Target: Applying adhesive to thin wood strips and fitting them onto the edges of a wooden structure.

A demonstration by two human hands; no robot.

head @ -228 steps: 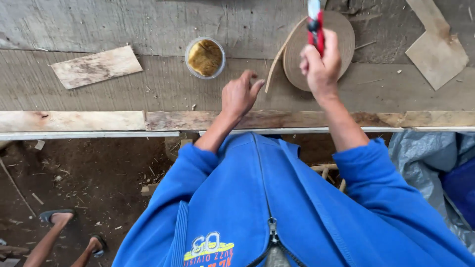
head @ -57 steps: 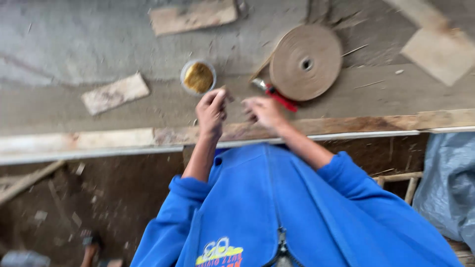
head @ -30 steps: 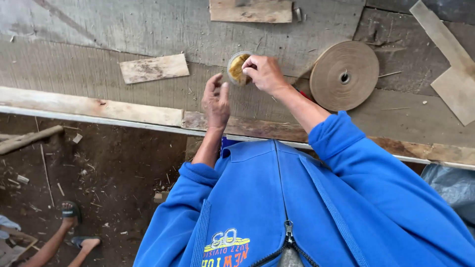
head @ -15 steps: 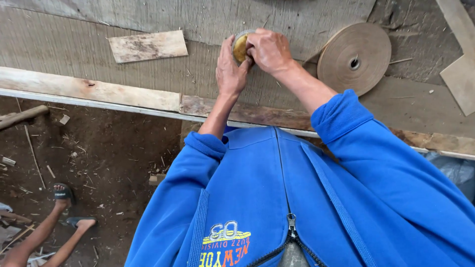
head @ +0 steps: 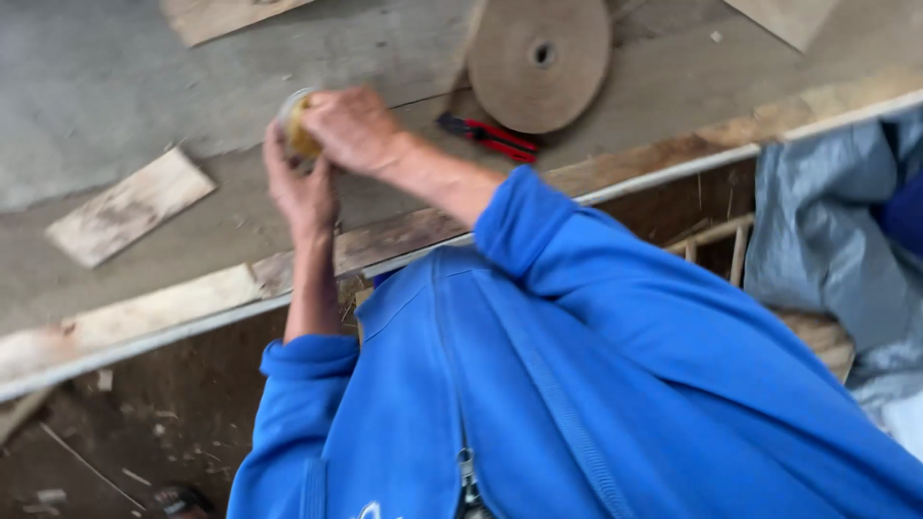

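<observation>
both hands (head: 327,159) (fingers curled) around tin (head: 296,125)

The jacket sleeve (head: 615,288) is bright blue. Beside the tan roll of edge banding (head: 540,60), the pliers (head: 487,137) have red handles; the small tin (head: 296,130) shows yellow

Rough woodworking shop, plank workbench (head: 144,115) (dirt floor), wood offcut (head: 130,206)

Soft, even daylight, no glare, no hard shadows. Motion blur across whole frame; hands (head: 327,159) and sleeve edges smeared. Dim under bench (head: 144,317), lower left.
</observation>
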